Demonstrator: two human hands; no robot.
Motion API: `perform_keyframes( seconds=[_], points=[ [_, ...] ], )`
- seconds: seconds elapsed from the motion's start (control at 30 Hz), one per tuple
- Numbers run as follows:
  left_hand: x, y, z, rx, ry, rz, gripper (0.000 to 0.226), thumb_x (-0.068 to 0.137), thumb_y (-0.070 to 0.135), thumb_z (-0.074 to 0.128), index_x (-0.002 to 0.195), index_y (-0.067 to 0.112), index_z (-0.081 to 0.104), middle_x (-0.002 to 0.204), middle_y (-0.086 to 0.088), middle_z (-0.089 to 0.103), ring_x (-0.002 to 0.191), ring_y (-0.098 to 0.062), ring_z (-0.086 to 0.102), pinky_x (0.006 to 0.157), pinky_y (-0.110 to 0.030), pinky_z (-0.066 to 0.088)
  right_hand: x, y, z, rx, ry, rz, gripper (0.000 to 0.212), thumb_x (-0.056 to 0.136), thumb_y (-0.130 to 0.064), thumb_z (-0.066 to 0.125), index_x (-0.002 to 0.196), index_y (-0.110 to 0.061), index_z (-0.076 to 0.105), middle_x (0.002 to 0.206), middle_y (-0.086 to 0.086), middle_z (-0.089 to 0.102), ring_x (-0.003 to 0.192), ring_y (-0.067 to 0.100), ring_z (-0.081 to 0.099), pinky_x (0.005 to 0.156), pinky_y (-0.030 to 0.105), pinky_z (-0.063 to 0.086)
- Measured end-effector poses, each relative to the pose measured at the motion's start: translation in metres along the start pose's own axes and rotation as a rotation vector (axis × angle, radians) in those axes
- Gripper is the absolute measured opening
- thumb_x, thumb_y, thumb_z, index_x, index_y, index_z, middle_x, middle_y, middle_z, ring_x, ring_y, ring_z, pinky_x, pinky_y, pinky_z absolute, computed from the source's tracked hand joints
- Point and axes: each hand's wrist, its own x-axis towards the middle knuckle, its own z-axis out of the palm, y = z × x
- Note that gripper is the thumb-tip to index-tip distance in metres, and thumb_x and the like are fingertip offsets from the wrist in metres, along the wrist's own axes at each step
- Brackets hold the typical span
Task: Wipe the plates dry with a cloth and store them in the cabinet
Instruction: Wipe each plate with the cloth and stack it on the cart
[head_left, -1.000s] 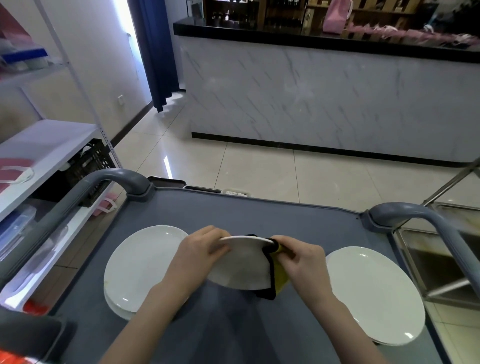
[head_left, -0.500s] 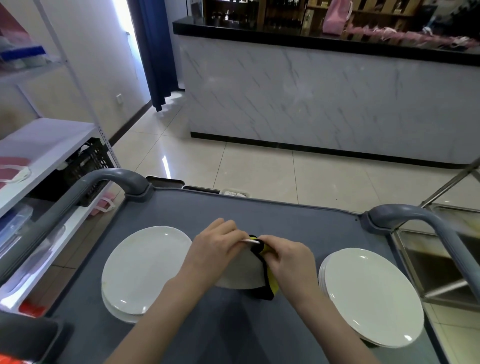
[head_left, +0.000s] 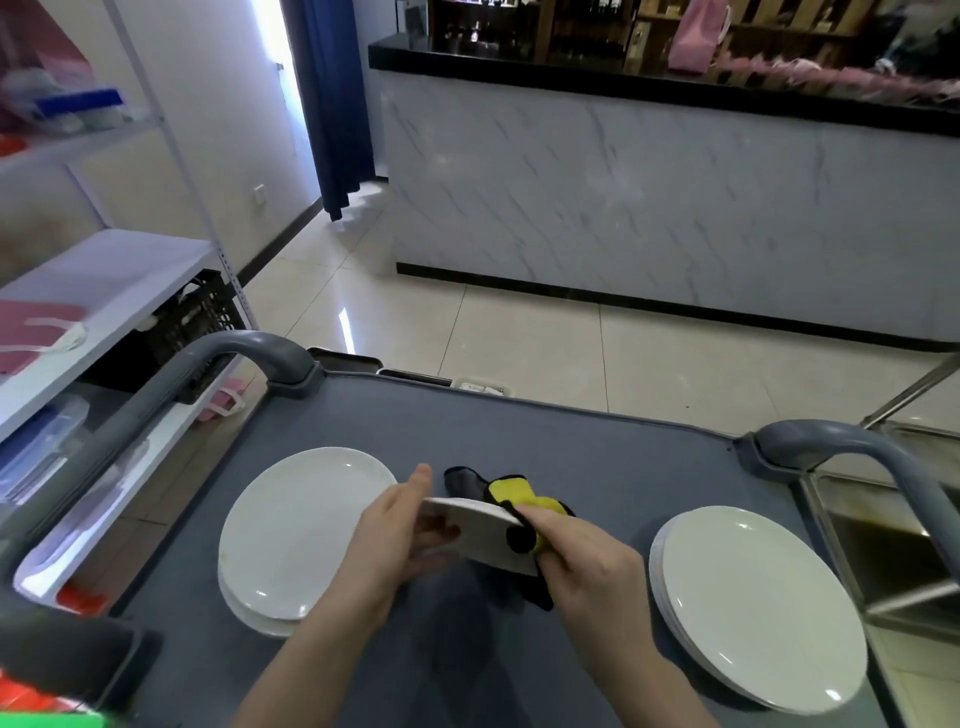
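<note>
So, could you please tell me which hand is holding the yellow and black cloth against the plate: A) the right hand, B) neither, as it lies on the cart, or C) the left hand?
A: the right hand pinches the cloth over the rim of the plate, while the left hand steadies the plate's other edge.

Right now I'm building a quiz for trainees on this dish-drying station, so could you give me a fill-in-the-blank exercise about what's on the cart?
1. The left hand holds a white ____ above the grey cart top.
2. The right hand presses a yellow and black ____ against its edge.
3. Stacks of plates lie on the cart: one on the left, one on the right, making ____ stacks.

Missing words: plate; cloth; two
</note>
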Motion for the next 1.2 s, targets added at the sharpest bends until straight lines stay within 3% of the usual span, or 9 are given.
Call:
perform_keyframes(
  seconds=[0.17,0.33,0.43,0.5,0.57,0.7,0.83,1.03,1.2],
  points=[
    [0.000,0.009,-0.017,-0.183,-0.075,-0.067,0.007,0.093,-0.002,0.055,0.093,-0.003,0.062,0.090,-0.022,0.059,0.078,-0.031,0.066,0.055,-0.036,0.059,-0.013,-0.003,0.003,0.041,-0.001,-0.122,0.047,0.061,0.014,0.071,0.101,-0.010,0.075,0.101,-0.005,0.074,0.089,0.009,0.070,0.073,0.025,0.056],
    [-0.003,0.010,-0.027,-0.250,-0.095,-0.110,0.037,0.094,-0.012,0.047,0.129,-0.002,0.049,0.099,-0.022,0.063,0.071,-0.027,0.069,0.047,-0.030,0.056,-0.021,-0.002,0.006,0.150,-0.098,-0.156,0.042,0.067,0.009,0.066,0.103,-0.010,0.075,0.109,-0.006,0.071,0.103,0.005,0.066,0.087,0.024,0.054],
    [-0.004,0.005,-0.039,-0.217,-0.106,-0.060,0.046,0.093,-0.012,0.049,0.133,0.008,0.049,0.104,-0.020,0.061,0.066,-0.025,0.069,0.047,-0.033,0.056,-0.024,0.002,0.004,0.308,-0.167,0.082,0.045,0.072,0.008,0.062,0.102,-0.022,0.075,0.084,-0.028,0.067,0.070,-0.012,0.058,0.064,0.009,0.046],
    [-0.003,-0.001,-0.047,-0.177,-0.113,-0.012,0.051,0.091,-0.012,0.052,0.134,0.016,0.052,0.101,-0.016,0.062,0.066,-0.023,0.069,0.050,-0.035,0.056,-0.021,0.005,0.008,0.447,-0.164,0.284,0.043,0.083,0.005,0.064,0.098,-0.033,0.074,0.064,-0.021,0.060,0.054,-0.004,0.043,0.054,0.012,0.035],
    [-0.003,-0.006,-0.054,-0.153,-0.133,0.039,0.054,0.091,-0.010,0.054,0.134,0.023,0.054,0.091,-0.011,0.066,0.066,-0.022,0.068,0.053,-0.037,0.057,-0.014,0.003,0.014,0.522,-0.181,0.370,0.038,0.088,-0.003,0.064,0.096,-0.039,0.072,0.062,-0.014,0.059,0.054,0.001,0.042,0.054,0.017,0.034],
    [-0.005,-0.007,-0.060,-0.116,-0.168,0.137,0.061,0.091,-0.008,0.054,0.136,0.033,0.054,0.094,-0.009,0.072,0.075,-0.023,0.068,0.057,-0.039,0.058,-0.002,-0.016,0.031,0.525,-0.415,0.294,0.033,0.093,-0.009,0.060,0.113,-0.034,0.066,0.099,-0.024,0.068,0.094,-0.005,0.060,0.081,0.014,0.045],
    [-0.009,-0.004,-0.061,-0.041,-0.243,0.199,0.067,0.092,-0.007,0.054,0.136,0.044,0.052,0.107,-0.017,0.071,0.084,-0.027,0.069,0.061,-0.039,0.058,0.004,-0.029,0.056,0.482,-0.612,0.148,0.051,0.093,0.001,0.048,0.139,-0.022,0.046,0.144,-0.015,0.043,0.136,-0.006,0.032,0.112,0.015,0.024],
    [-0.012,-0.009,-0.068,0.005,-0.247,0.267,0.067,0.093,-0.005,0.054,0.132,0.050,0.054,0.106,-0.013,0.072,0.083,-0.022,0.067,0.068,-0.041,0.058,0.042,-0.021,0.081,0.391,-0.620,0.080,0.053,0.096,-0.006,0.046,0.146,-0.020,0.036,0.150,-0.017,0.028,0.141,-0.005,0.021,0.115,0.013,0.013],
    [-0.010,-0.009,-0.082,-0.056,-0.228,0.288,0.066,0.087,0.003,0.061,0.133,0.050,0.053,0.111,-0.010,0.070,0.084,-0.023,0.064,0.076,-0.049,0.056,0.037,0.009,0.078,0.311,-0.607,0.151,0.052,0.097,-0.006,0.046,0.146,-0.021,0.036,0.147,-0.024,0.023,0.143,-0.002,0.018,0.119,0.024,0.015]
  ],
)
